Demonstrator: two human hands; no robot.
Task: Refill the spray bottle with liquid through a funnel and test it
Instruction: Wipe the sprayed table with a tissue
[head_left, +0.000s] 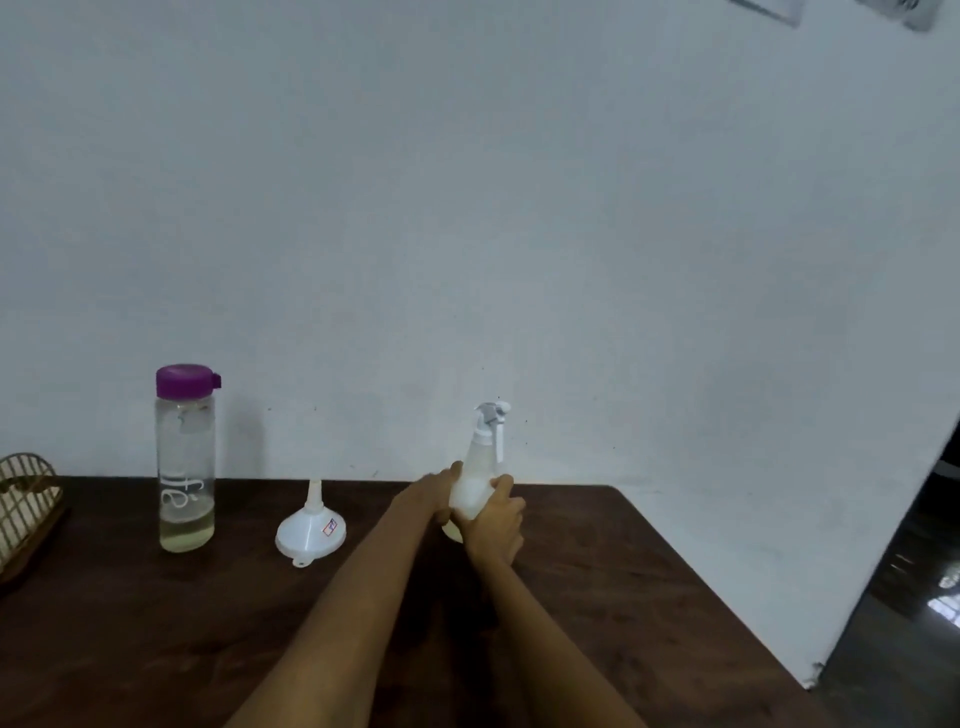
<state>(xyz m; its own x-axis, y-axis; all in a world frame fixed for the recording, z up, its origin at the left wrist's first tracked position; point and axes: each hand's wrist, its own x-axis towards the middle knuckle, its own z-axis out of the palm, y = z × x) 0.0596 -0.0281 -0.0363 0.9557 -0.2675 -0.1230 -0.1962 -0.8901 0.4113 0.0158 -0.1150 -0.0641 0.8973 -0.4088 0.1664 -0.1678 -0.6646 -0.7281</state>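
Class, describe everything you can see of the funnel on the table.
The funnel is white, plastic-looking, standing upside down on the dark table: wide mouth down, narrow spout pointing up. A small tab sticks out at its near rim, and a red-and-blue sticker sits on its side. Nothing else touches it; it stands between the bottle and the hands.

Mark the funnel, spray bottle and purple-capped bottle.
funnel (310, 535), head view, on the wide cone.
spray bottle (480, 460), head view, upper body below the trigger head.
purple-capped bottle (185, 467), head view, clear mid-body.

Funnel (310, 530) between water bottle (185, 457) (left) and spray bottle (480, 475).
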